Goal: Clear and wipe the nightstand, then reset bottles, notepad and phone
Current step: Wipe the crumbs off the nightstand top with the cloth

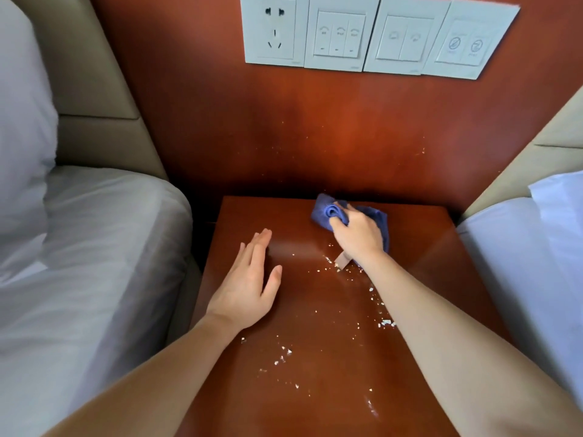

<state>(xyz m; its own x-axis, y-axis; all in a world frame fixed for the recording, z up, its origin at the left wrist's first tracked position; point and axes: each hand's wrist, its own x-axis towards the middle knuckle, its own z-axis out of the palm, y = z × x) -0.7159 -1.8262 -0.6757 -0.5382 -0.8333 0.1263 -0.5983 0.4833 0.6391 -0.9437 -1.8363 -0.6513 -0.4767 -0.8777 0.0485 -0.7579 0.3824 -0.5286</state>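
The reddish-brown wooden nightstand (284, 389) fills the middle of the head view. My right hand (358, 233) grips a bunched blue cloth (328, 212) at the back of the top, near the wall panel. A small pale tag (342, 259) sticks out from under that hand. My left hand (249, 287) rests flat on the left part of the top, fingers straight and together. Several small white crumbs (386, 323) lie scattered across the middle and front of the surface. No bottles, notepad or phone are in view.
A bed with white sheets (94, 247) and a beige headboard (94, 127) stands close on the left. Another white bed (536, 263) borders the right. A wooden wall panel behind carries a socket and switch plates (372, 36).
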